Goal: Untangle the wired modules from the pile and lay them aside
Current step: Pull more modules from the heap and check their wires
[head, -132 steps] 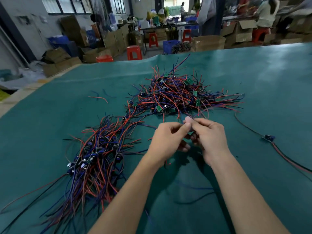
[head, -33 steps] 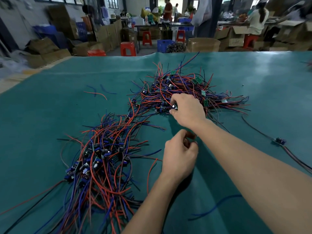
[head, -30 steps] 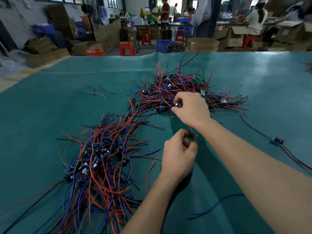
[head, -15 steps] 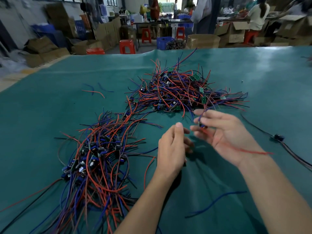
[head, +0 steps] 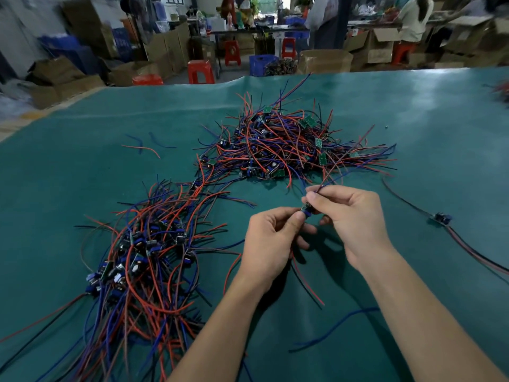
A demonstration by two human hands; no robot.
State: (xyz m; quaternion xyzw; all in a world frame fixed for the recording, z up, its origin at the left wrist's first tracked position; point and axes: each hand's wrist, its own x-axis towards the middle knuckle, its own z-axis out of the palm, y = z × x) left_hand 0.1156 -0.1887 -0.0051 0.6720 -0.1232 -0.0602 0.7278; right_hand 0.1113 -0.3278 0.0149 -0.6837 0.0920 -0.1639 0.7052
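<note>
Item: one wired module (head: pixel 306 210), pinched between left hand (head: pixel 271 244) and right hand (head: pixel 351 221) above the green worktop (head: pixel 440 133), near the tangled pile (head: pixel 286 144); both hands curled on it, the right also pinching its upper leads. Risk (judged): those leads (head: pixel 338 172) reach back toward the pile, so a pull may snag and drag neighbours. Loose red and black tails (head: pixel 305 282) below could catch the sorted bundle (head: pixel 143 252) on laying aside.

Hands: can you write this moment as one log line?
hands: both pinch one module | left hand | right hand | tangled pile beyond | sorted pile left
</note>
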